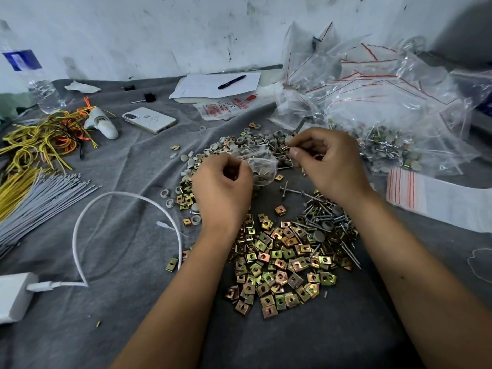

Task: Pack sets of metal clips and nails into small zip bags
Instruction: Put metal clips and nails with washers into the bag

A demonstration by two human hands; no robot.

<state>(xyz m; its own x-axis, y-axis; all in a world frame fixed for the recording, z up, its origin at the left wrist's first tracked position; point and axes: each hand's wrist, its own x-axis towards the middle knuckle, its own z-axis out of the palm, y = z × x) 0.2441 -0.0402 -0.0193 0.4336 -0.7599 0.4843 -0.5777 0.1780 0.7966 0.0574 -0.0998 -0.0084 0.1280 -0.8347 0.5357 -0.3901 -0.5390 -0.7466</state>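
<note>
Two bare forearms enter from the bottom edge of the frame and run up toward the centre. No sleeve covers either one as far as the frame shows. The left hand (pixel 222 185) and right hand (pixel 328 162) are bare too: no gloves, rings, watch or bands. A small dark spot marks the right forearm at lower right.

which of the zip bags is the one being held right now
The small clear zip bag stretched between the left hand and right hand. The other bags lie heaped at the far right, untouched.
</note>
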